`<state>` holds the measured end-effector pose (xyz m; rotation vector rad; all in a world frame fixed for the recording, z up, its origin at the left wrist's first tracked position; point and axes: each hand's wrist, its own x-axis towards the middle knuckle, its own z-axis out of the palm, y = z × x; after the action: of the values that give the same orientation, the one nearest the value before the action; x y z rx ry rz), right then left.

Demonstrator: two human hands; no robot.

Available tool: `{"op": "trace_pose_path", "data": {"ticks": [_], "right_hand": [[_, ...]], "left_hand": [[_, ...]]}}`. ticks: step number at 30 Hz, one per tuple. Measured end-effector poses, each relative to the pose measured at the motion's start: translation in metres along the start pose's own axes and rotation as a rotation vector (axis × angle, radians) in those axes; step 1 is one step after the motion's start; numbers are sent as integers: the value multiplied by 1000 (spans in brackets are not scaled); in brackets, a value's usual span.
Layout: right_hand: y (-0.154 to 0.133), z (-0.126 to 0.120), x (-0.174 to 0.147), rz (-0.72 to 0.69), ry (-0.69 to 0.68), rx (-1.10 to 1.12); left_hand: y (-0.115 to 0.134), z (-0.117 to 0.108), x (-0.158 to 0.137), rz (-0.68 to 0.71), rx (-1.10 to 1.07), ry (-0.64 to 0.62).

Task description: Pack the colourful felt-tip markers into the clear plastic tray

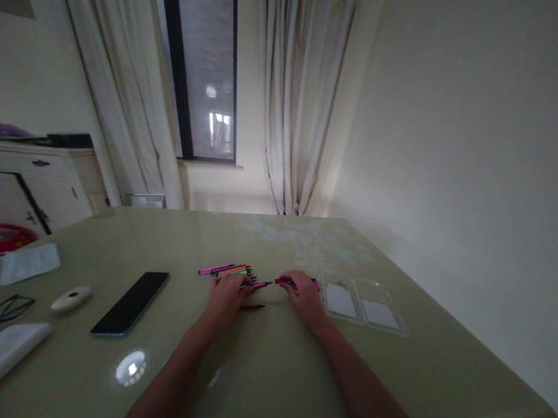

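Note:
My left hand (225, 294) is closed around a pink felt-tip pen (260, 286), whose dark tip points right. Just beyond that hand lies a pile of felt-tip pens (231, 270) in pink, green, orange and dark colours, most with their dark tips to the right. A single dark red pen (252, 307) rests on the table to the near right of my left hand. My right hand (304, 293) has its fingers closed on a small pink pen cap (281, 280), close to the pen's tip. More small pink and dark pieces (316, 284) show beside it, partly hidden.
An opened clear plastic case (362, 302) with white inserts lies right of my right hand. Leftward on the table (191, 368) are a phone (131, 304), a white mouse (71, 299), glasses (11, 310), a face mask (29, 263) and a white box-shaped object (3, 358).

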<state>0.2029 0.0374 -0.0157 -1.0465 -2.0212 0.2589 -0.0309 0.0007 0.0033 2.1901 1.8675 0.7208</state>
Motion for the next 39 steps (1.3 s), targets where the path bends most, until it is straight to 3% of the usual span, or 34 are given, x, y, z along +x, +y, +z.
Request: {"op": "trace_pose_path", "data": {"ticks": [13, 17, 22, 31, 36, 39], "right_hand": [[-4, 0, -1, -8, 1, 103], [-6, -1, -1, -25, -19, 177], [-10, -7, -1, 47, -15, 284], [-22, -15, 2, 140, -36, 349], [-11, -27, 9, 227, 47, 435], [2, -35, 9, 233, 132, 307]], "left_hand": [[5, -4, 0, 36, -98, 11], [6, 1, 1, 74, -220, 1], [6, 6, 2, 169, -366, 36], [15, 0, -2, 142, -405, 66], [23, -9, -9, 241, -342, -94], [27, -14, -17, 309, -261, -234]]}}
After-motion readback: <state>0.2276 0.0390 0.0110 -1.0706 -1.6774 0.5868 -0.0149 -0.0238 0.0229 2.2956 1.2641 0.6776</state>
